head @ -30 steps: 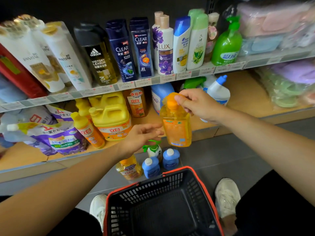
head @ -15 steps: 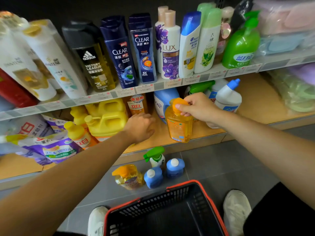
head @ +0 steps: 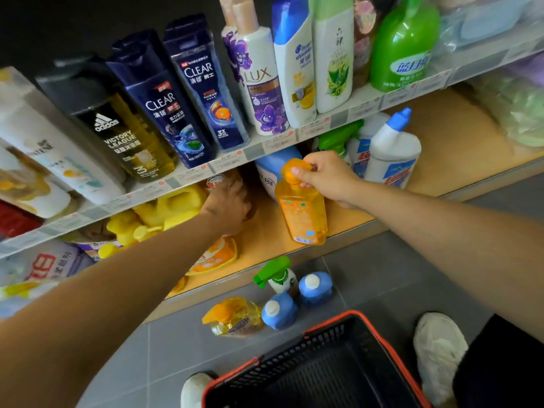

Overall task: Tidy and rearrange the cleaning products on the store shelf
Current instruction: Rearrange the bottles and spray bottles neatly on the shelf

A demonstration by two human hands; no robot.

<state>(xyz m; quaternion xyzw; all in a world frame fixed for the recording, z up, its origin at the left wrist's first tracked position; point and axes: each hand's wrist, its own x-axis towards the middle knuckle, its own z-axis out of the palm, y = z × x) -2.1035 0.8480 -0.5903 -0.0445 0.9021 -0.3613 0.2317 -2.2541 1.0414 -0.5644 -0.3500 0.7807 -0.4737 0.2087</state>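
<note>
Left hand grip: the left hand [head: 228,206] reaches deep under the upper shelf [head: 256,150]. Its back faces the camera, its fingers are out of sight, and it is blurred, so I cannot tell whether it holds anything.
Behind left hand: an orange-labelled bottle [head: 215,254] shows only above and below the hand, the rest covered.
Cut off: the shampoo bottles [head: 197,92] on the upper shelf lose their tops at the frame edge towards the right. The soft packs at far left and far right are too blurred to read.
Right hand grip: the right hand [head: 326,178] pinches the cap [head: 294,169] of the orange bottle [head: 303,213] between thumb and curled fingers.
Orange bottle place: at the front edge of the lower shelf [head: 441,136], just in front of a blue jug [head: 270,172]. Whether its base rests on the wood cannot be told.
Orange bottle axis: long axis near vertical, cap up, base down, top leaning slightly left.
Orange bottle make: clear plastic, flat-sided, amber liquid, opaque orange rounded cap.
Lower shelf: pale wood-look board with a metal lip.
Neighbours: glossy yellow jugs [head: 170,204] to the left, a white bottle [head: 391,154] with an angled blue nozzle to the right.
Floor: grey tiled floor [head: 397,275] carrying a yellow pump bottle [head: 235,318], two blue bottles [head: 279,310] with white caps and a green trigger sprayer [head: 276,273].
Basket: the basket [head: 294,360] is black plastic mesh with a red rim, partly cut off below.
</note>
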